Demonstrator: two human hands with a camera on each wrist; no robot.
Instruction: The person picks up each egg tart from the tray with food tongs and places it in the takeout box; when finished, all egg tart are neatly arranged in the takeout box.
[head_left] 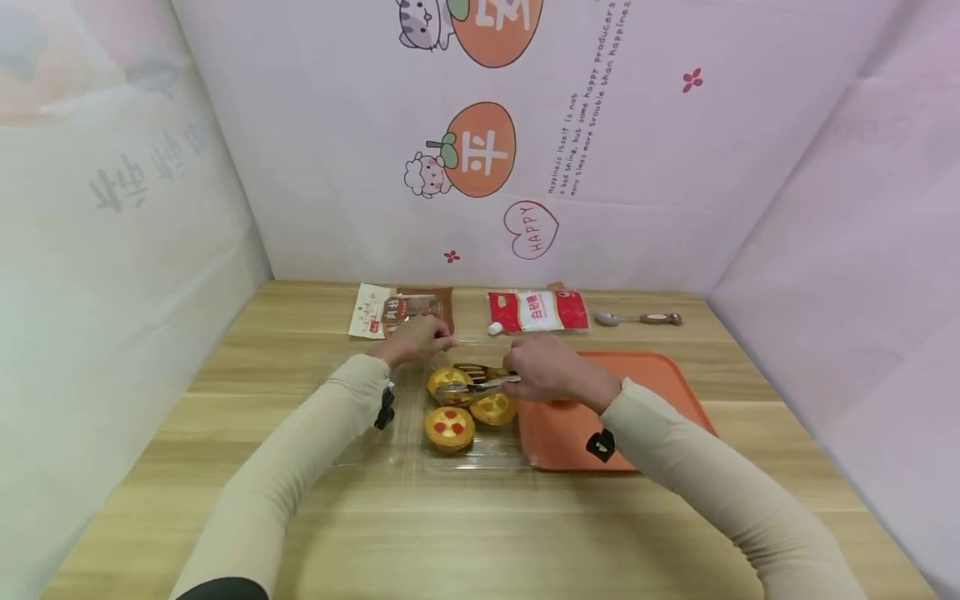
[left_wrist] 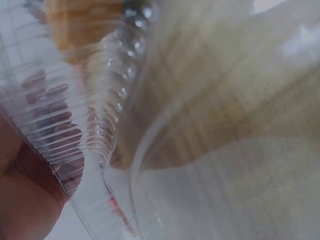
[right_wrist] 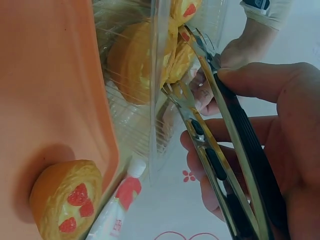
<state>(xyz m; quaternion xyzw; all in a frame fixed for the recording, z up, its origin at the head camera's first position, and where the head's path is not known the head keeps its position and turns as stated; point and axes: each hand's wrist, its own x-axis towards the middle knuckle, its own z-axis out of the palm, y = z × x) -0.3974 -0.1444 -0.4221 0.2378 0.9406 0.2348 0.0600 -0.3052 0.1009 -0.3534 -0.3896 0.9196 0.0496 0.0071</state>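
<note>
Beneath my hands lies a clear plastic container [head_left: 480, 461], with egg tarts inside. My left hand [head_left: 417, 339] holds its far side; in the left wrist view, fingers show through the ribbed wall. My right hand [head_left: 551, 367] grips metal tongs with dark handles [right_wrist: 240, 145]. The tong tips are at the back-left tart [head_left: 448, 383], one arm on either side of it in the right wrist view. Beside it sit another tart [head_left: 495, 409] and a front tart with red pieces [head_left: 450, 429]. A further red-topped tart [right_wrist: 65, 200] rests on the orange tray [head_left: 645, 375], mostly hidden by my right hand in the head view.
The container's clear lid [head_left: 367, 454] lies folded out to the left. Behind stand a brown-and-white packet [head_left: 367, 310], a red-and-white pouch [head_left: 538, 311] and a spoon [head_left: 637, 318]. Printed white sheets enclose the wooden table [head_left: 450, 533] at the back and sides.
</note>
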